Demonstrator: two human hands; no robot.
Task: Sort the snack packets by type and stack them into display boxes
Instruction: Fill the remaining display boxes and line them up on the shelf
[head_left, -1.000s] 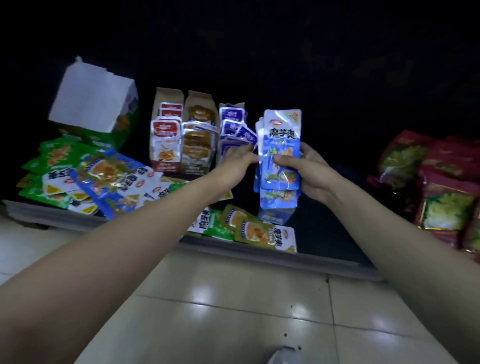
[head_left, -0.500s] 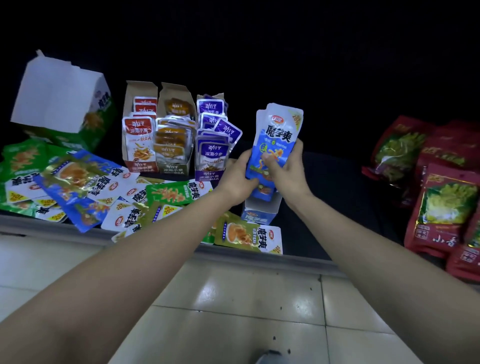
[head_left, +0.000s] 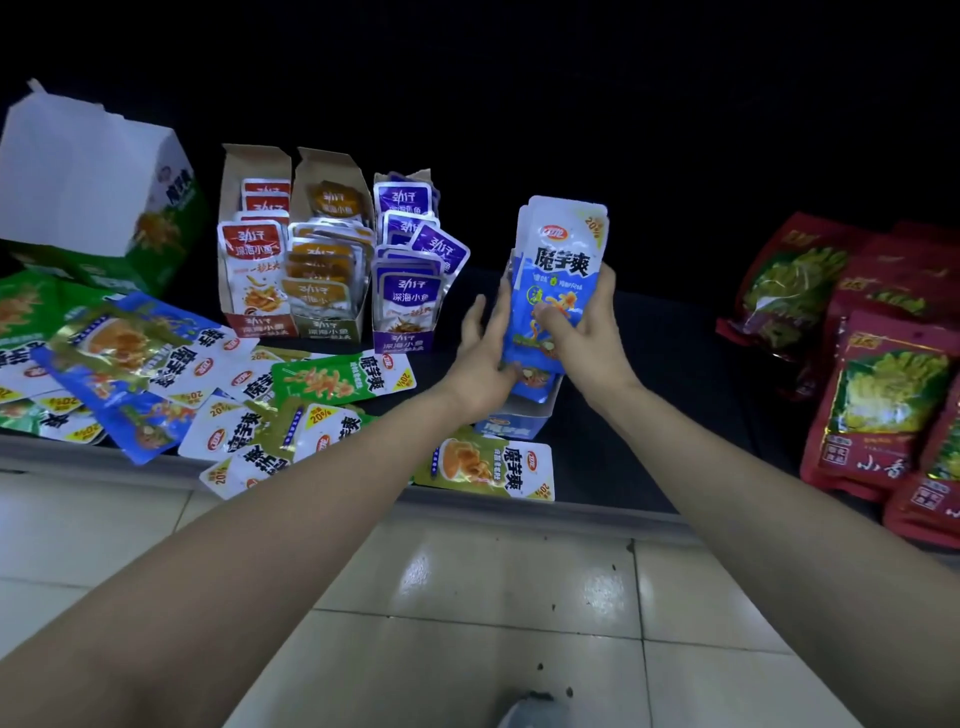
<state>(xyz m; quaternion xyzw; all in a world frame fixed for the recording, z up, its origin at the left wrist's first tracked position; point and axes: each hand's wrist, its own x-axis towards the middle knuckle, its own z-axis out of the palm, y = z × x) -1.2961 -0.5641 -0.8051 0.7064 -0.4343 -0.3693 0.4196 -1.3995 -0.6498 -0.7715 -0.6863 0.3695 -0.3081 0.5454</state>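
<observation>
The stack of glossy blue foil snack packets (head_left: 560, 270) is light, thin and slick. The sachets are soft and slide readily over one another, and they would fan out if held loosely. The sound hold is a clamp across the flat faces around the middle, with something squaring the long edges, and that is roughly the hold here.

The right hand (head_left: 584, 340) grips the stack from its right side, thumb curled over the front face and fingers round the right edge. The left hand (head_left: 483, 358) is open, its straight fingers laid against the stack's left edge and its palm near the lower corner.

The stack stands upright, clear of the dark shelf (head_left: 654, 415). It is directly above the small blue cardboard display box (head_left: 511, 426), which sits near the shelf's front edge, about mid-width. The lowest packets seem to reach the box's mouth, though the hands hide that. Loose green, blue and white packets (head_left: 218, 395) crowd the front left corner.
</observation>
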